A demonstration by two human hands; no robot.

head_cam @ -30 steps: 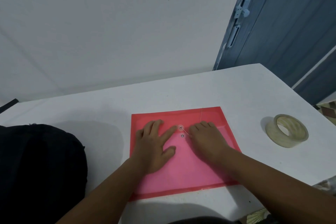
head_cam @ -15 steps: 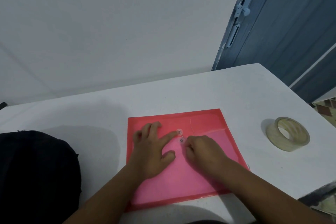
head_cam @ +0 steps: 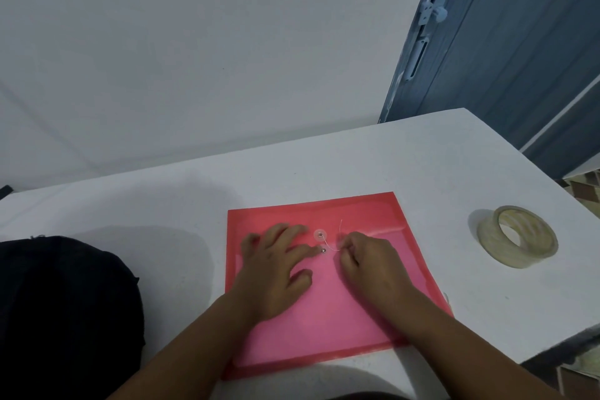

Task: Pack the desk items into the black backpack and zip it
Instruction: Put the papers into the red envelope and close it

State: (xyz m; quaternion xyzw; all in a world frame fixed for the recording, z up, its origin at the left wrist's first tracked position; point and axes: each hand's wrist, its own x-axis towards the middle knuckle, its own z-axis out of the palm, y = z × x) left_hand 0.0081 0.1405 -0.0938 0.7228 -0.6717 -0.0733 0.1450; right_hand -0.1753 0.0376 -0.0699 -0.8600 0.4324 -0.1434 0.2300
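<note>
A red plastic envelope folder (head_cam: 328, 321) lies flat on the white desk (head_cam: 357, 166) in front of me. My left hand (head_cam: 276, 269) rests flat on it with fingers spread, the index tip beside the lower closure button. My right hand (head_cam: 367, 263) has its fingers curled and pinches the thin white closure string (head_cam: 334, 245), which runs from the upper round button. The black backpack (head_cam: 65, 312) sits at the desk's left edge, partly out of view; its opening is not visible. A roll of clear tape (head_cam: 518, 235) stands on the right.
A white wall rises behind the desk. A blue-grey door (head_cam: 519, 42) with a latch stands at the right, past the desk's corner. The desk's right edge falls away near the tape roll, with patterned floor below.
My right hand went from lying flat on the folder to curling and pinching the string, now drawn loose to the right of the buttons. The left hand stayed flat.
</note>
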